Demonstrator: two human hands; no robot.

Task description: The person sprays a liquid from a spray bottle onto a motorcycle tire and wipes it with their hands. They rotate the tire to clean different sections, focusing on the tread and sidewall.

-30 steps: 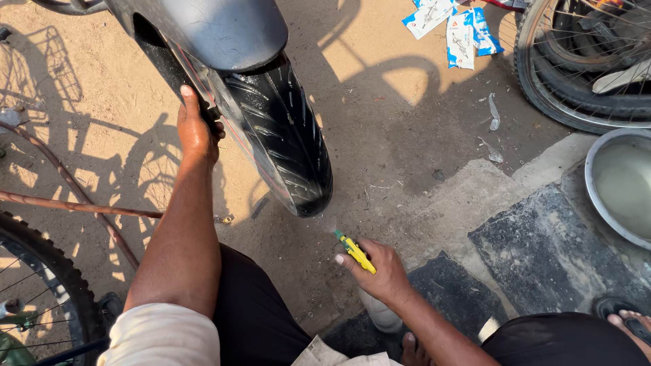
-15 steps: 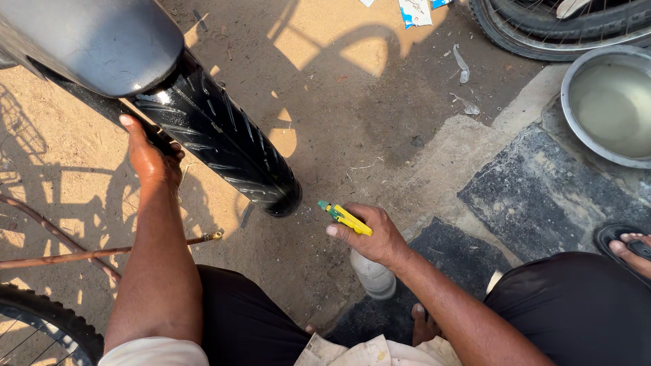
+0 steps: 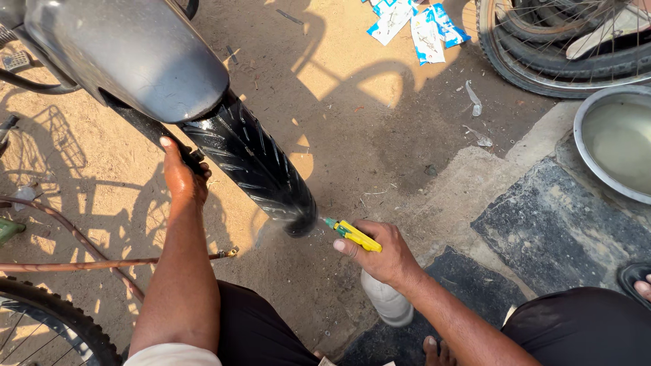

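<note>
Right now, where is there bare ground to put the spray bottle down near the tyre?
Bare sand lies between the tyre, the wrappers and the basin. The dark mat beside the right hand is also free. It is crowded on the left: the left hand grips the tyre, with a hose and a wheel below.

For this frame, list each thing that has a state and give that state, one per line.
Black treaded motorcycle tyre: glossy, wet-looking, mist at its lower end.
Yellow-and-green trigger spray bottle: gripped, nozzle aimed at the tyre.
Right hand: closed on the sprayer.
Left hand: fingers holding the tyre's side.
Round metal basin: holding cloudy water.
Blue-and-white paper wrappers: lying torn on the dirt.
</note>
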